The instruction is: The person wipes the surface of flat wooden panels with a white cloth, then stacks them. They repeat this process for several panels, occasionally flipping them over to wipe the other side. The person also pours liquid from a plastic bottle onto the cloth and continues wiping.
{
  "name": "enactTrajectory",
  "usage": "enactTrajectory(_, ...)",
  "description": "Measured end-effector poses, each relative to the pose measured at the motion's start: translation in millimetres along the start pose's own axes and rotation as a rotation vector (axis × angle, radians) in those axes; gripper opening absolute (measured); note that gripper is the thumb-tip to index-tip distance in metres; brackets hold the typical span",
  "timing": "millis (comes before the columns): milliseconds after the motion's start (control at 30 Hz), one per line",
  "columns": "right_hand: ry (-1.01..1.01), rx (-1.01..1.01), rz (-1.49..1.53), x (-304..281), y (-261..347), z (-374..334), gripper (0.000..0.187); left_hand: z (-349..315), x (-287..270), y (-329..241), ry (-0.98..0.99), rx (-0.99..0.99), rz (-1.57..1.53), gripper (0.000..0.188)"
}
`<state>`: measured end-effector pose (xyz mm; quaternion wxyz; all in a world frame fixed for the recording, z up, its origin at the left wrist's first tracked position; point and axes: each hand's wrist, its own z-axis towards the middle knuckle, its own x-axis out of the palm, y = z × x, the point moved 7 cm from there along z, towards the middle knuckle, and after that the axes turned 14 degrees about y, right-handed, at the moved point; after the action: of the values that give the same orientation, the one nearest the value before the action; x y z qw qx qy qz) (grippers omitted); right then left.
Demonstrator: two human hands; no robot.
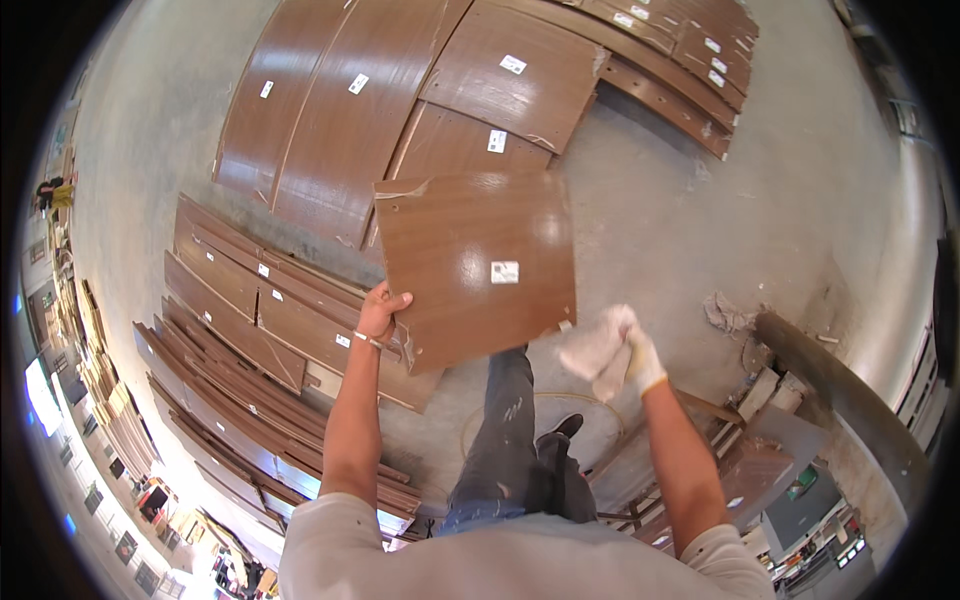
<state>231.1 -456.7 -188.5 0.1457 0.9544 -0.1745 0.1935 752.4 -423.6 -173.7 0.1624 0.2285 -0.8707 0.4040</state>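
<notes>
A flat brown wood-grain panel (450, 240) with a white label is held up in front of me, its wrapping torn at the corners. My left hand (378, 312), bare and with a band at the wrist, grips the panel's lower left edge, thumb on the face. To the right of the panel, apart from it, is my right hand (640, 362) in a white work glove. Its fingers are closed on a crumpled pale cloth (595, 345), which is slightly blurred.
Large labelled brown panels (340, 110) lie on the concrete floor ahead. Stacks of narrow brown boards (230, 370) run along my left. A thick dark tube (850, 400) slants at the right, beside crumpled wrapping (728, 313). A distant person (55, 193) is at the far left.
</notes>
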Motion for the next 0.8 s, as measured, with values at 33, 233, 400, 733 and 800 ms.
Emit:
enactTrajectory(33,0.073,-0.017,-0.049,17,20,38,0.045,3,-1,-2,0.040,0.012,-0.040,0.043)
enactTrajectory(233,0.022,0.028,0.020,63,29,188,0.039,63,-44,8,-0.116,-0.040,0.107,0.035)
enactTrajectory(400,-0.009,-0.002,0.102,76,2,243,0.038,152,-111,-10,-0.527,-0.139,1.129,0.050)
enactTrajectory(733,0.009,-0.102,0.199,117,12,325,0.037,265,-167,-52,-0.619,0.011,1.141,0.057)
enactTrajectory(800,0.041,-0.031,0.168,120,10,331,0.036,270,-172,-52,-0.636,-0.043,1.081,0.057)
